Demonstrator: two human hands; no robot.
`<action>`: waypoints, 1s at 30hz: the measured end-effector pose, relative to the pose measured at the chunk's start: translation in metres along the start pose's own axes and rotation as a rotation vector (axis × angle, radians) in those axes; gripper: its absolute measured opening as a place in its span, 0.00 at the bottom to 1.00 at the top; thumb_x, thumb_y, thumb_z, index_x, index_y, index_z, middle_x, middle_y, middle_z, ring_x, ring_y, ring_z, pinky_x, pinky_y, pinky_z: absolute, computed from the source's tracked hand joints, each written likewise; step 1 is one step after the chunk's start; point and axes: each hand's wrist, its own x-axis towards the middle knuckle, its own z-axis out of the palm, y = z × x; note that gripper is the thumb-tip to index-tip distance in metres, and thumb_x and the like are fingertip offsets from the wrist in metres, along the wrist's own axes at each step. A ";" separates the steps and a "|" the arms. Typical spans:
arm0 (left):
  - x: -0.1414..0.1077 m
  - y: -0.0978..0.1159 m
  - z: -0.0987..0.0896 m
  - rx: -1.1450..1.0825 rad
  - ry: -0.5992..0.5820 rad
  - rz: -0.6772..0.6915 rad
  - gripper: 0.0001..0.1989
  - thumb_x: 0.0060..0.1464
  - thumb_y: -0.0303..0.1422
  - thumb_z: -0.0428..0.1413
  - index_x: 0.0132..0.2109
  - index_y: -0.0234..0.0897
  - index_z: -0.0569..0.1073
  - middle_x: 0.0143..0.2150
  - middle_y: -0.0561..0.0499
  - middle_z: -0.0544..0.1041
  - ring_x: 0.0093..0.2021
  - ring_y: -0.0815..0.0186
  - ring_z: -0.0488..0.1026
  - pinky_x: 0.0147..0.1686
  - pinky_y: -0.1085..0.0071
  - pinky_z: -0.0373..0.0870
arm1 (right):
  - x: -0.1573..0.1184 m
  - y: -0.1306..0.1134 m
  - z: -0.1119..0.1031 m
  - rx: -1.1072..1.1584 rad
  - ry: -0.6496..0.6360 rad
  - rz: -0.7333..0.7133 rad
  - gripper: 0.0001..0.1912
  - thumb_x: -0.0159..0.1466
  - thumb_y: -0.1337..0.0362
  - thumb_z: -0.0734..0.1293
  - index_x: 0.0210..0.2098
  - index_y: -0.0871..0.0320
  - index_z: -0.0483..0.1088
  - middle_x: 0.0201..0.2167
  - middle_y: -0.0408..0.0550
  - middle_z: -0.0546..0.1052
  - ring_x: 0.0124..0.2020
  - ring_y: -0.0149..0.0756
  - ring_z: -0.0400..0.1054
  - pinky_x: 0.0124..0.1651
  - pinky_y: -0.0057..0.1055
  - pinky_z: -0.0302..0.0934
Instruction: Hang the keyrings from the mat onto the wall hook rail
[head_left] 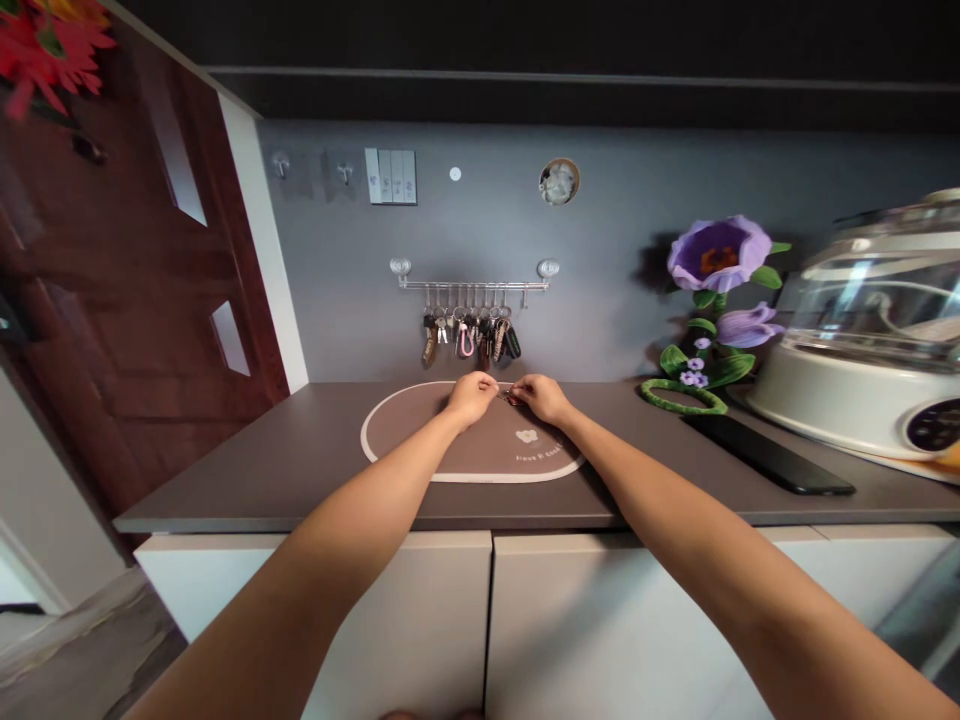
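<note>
My left hand and my right hand meet over the far part of an oval brown mat with a pale rim. Between their pinched fingertips is a small metal bunch that looks like keys, with a brownish part by the right fingers. Its details are too small to make out, and the fingers cover most of it. Just behind my hands, several key sets hang from a clear hook rail on the grey wall; one hook at its right end holds nothing.
A black phone lies at the right on the counter. Behind it stand purple crocheted flowers and a white appliance with a clear cover. A dark shelf overhangs the back, and a red-brown door is at left.
</note>
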 end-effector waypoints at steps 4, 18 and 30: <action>0.000 -0.002 0.001 -0.006 0.000 -0.076 0.03 0.40 0.24 0.57 0.27 0.34 0.71 0.25 0.51 0.71 0.25 0.70 0.66 0.36 0.71 0.64 | 0.001 0.002 0.002 -0.026 -0.059 -0.034 0.08 0.55 0.65 0.62 0.24 0.56 0.72 0.26 0.44 0.75 0.28 0.31 0.66 0.34 0.24 0.54; -0.004 0.003 -0.001 -0.074 0.030 -0.166 0.06 0.40 0.20 0.56 0.23 0.35 0.70 0.20 0.53 0.68 0.23 0.71 0.64 0.35 0.71 0.64 | 0.003 -0.001 0.006 -0.133 -0.028 -0.059 0.08 0.54 0.68 0.62 0.23 0.57 0.72 0.28 0.47 0.75 0.29 0.33 0.65 0.35 0.26 0.53; 0.002 -0.003 -0.003 -0.100 0.058 -0.162 0.05 0.41 0.22 0.56 0.26 0.35 0.70 0.22 0.53 0.70 0.21 0.72 0.64 0.32 0.73 0.63 | -0.002 -0.010 -0.005 0.045 0.083 0.001 0.11 0.56 0.63 0.58 0.23 0.59 0.68 0.22 0.43 0.73 0.24 0.27 0.62 0.33 0.24 0.54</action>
